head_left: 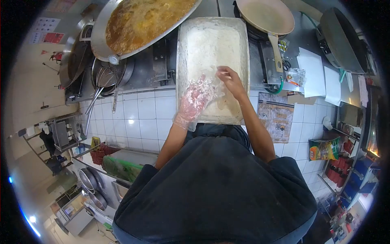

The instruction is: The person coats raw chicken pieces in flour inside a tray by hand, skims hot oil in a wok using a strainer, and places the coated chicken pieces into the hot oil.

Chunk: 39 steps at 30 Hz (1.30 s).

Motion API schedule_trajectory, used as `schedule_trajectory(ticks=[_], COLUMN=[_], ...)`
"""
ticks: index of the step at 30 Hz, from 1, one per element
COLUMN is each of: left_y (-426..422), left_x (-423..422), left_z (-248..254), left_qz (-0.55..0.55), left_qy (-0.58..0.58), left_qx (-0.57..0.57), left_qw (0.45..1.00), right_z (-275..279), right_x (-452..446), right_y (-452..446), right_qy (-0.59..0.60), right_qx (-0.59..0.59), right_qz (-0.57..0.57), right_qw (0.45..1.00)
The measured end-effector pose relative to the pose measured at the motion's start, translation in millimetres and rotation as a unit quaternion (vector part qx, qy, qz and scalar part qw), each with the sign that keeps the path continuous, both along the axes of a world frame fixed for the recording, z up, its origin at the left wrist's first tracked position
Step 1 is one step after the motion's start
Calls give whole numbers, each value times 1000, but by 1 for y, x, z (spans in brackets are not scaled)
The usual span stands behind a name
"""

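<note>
My left hand [194, 101] wears a clear plastic glove dusted with clumps of white flour. Its fingers are spread over the near left part of a metal tray [184, 24]. A layer of white flour [213, 40] covers much of the tray's floor. My right hand [230, 81] appears ungloved and hovers above the tray's right side. Its fingers are bent and drawn together near the thumb; whatever they may hold is too small to make out.
At the back left, a large pan [97, 36] holds bubbling brown oil. A strainer [109, 75] rests over a pot beside it. A light frying pan [264, 16] sits on a stove at the back right, near paper sheets [312, 73] and a dark tilted pan [343, 40].
</note>
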<state>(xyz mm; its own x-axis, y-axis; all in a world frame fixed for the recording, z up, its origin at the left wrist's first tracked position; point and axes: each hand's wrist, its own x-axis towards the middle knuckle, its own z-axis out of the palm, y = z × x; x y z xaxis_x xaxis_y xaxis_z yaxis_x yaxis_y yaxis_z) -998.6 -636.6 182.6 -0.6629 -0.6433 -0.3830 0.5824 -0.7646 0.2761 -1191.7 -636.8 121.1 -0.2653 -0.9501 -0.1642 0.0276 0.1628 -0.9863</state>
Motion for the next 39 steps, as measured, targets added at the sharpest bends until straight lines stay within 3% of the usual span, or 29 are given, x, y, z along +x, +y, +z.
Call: schedule_trajectory(ticks=[3,5,9,11,14,17,20,21,24,26,29,32,36,38,39], left_y=[2,-3,6,23,48,50,64,70,78,75,79,79,56,47,40], left_x=[-2,-1,-19,-20,-17,-4,15,23,46,56,54,26,-9,-3,2], left_z=[-5,-15,6,1,1,15,3,-3,6,40,45,26,59,71,74], left_qz=[-2,-13,-7,19,28,37,73,34,-112,-243,-122,-136,-95,-75,-65], left_qy=[-21,-34,-38,25,-187,-60,-9,-107,-368,-493,-510,-645,-611,-601,-591], left_qx=[39,79,32,38,-149,-92,61,26,-83,-151,-271,-498,-631,-570,-539], left_qw=[999,996,999,999,971,993,995,993,919,822,807,564,468,555,596], right_z=[18,1,-21,-29,-31,-29,-49,-58,-46,-22,11,22,21,18,14], right_x=[2,-1,-6,-9,-22,-30,-33,-26,-28,-35,-45,-51,-54,-53,-52], right_y=[-12,-21,-37,-45,-59,-67,-93,-97,-92,-77,-15,43,82,92,94], right_qy=[-42,-58,-71,-35,108,210,305,349,373,355,317,293,194,174,221], right_qx=[-49,-18,-34,-39,-85,-43,-7,4,4,-25,-52,-21,59,55,53], right_qz=[134,137,85,33,-12,3,78,79,85,50,-59,-117,-116,-162,-190], right_qw=[989,989,993,998,990,977,949,934,924,933,945,949,972,970,955])
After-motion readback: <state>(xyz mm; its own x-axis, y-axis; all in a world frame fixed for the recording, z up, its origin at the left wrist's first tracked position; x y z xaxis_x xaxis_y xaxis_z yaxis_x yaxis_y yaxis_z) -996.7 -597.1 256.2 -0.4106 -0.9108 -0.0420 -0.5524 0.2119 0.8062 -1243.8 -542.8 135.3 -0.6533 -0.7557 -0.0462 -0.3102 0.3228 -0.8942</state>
